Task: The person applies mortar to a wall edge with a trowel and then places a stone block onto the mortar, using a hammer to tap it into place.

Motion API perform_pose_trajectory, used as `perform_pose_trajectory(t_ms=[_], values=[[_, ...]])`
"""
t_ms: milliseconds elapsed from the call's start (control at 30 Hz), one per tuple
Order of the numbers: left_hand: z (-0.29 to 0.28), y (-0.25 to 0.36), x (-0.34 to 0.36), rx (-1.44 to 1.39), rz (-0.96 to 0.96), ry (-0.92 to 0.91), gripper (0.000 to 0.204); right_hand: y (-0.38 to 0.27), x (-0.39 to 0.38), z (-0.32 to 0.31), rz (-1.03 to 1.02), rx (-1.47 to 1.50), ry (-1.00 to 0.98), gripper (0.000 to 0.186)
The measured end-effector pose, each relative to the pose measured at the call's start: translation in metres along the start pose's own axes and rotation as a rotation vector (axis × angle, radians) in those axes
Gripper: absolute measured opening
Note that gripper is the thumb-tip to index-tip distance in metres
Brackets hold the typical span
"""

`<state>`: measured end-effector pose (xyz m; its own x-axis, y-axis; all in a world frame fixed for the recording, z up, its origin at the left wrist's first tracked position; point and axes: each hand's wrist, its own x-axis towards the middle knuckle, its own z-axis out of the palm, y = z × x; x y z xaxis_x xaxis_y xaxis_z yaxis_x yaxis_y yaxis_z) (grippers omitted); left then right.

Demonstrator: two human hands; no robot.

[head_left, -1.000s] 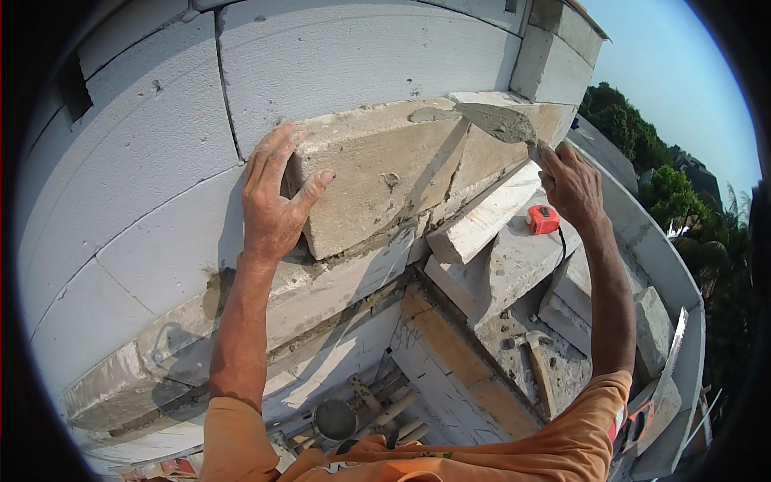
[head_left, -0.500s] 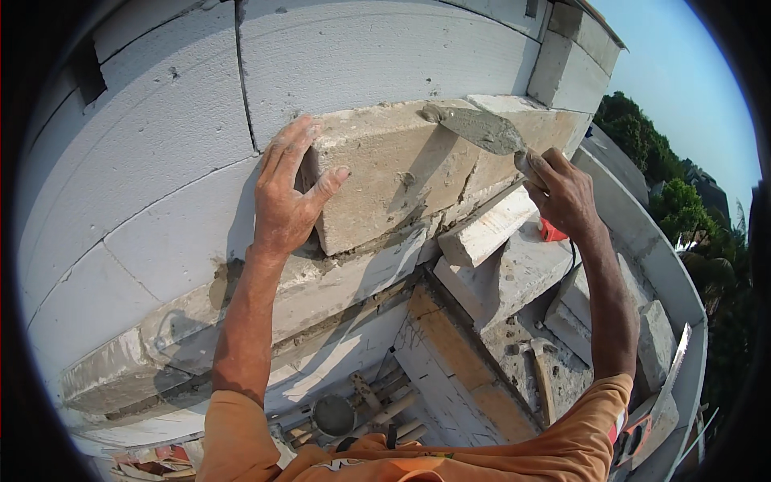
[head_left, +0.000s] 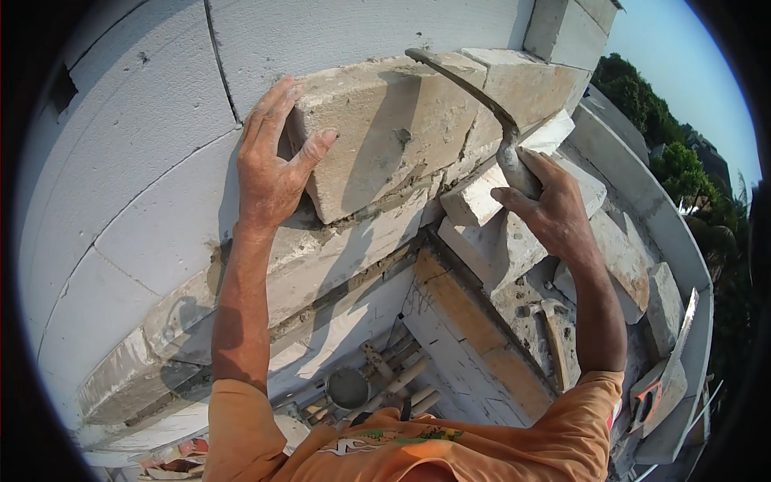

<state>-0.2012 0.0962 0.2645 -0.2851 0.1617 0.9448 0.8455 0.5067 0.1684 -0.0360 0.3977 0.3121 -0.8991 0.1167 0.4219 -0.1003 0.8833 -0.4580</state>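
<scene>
My left hand [head_left: 269,181] holds the left end of a rough beige block [head_left: 385,140], fingertips over its upper corner and thumb on the near face. The block sits on a mortared ledge [head_left: 265,265] against a pale block wall [head_left: 144,161]. My right hand [head_left: 554,209] is closed on the handle of a mortar-smeared trowel [head_left: 466,87], its blade seen nearly edge-on at the block's top edge, tip toward the upper left. Below and beside that hand lie loose white block pieces [head_left: 470,201].
A hammer [head_left: 556,341] lies on rubble at the lower right, near a handsaw [head_left: 646,402] with an orange handle. A round bucket [head_left: 348,388] sits among poles below. A curved parapet [head_left: 671,225] runs along the right, with trees [head_left: 683,177] beyond.
The trowel has turned from showing its flat face to nearly edge-on, and its tip reaches farther up-left. My right hand has rotated and now hides the red tape measure. The view has shifted slightly.
</scene>
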Motion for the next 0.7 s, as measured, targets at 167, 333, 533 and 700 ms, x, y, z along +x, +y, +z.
perform_pose_trajectory(t_ms=[167,333,533,700], values=[[-0.002,-0.001,-0.001,-0.010,-0.007,-0.031,0.060,0.009,-0.057,0.007,0.210,0.267,-0.138,0.034],[-0.003,-0.003,-0.003,-0.060,-0.029,-0.046,0.061,0.010,-0.100,0.026,0.471,0.282,-0.302,0.036],[-0.008,0.006,-0.023,-0.130,-0.132,0.010,0.060,0.025,-0.107,0.067,0.515,0.328,-0.250,0.031],[-0.029,0.019,-0.069,-0.200,-0.217,0.130,0.058,0.035,-0.099,0.100,0.401,0.185,-0.172,0.033]])
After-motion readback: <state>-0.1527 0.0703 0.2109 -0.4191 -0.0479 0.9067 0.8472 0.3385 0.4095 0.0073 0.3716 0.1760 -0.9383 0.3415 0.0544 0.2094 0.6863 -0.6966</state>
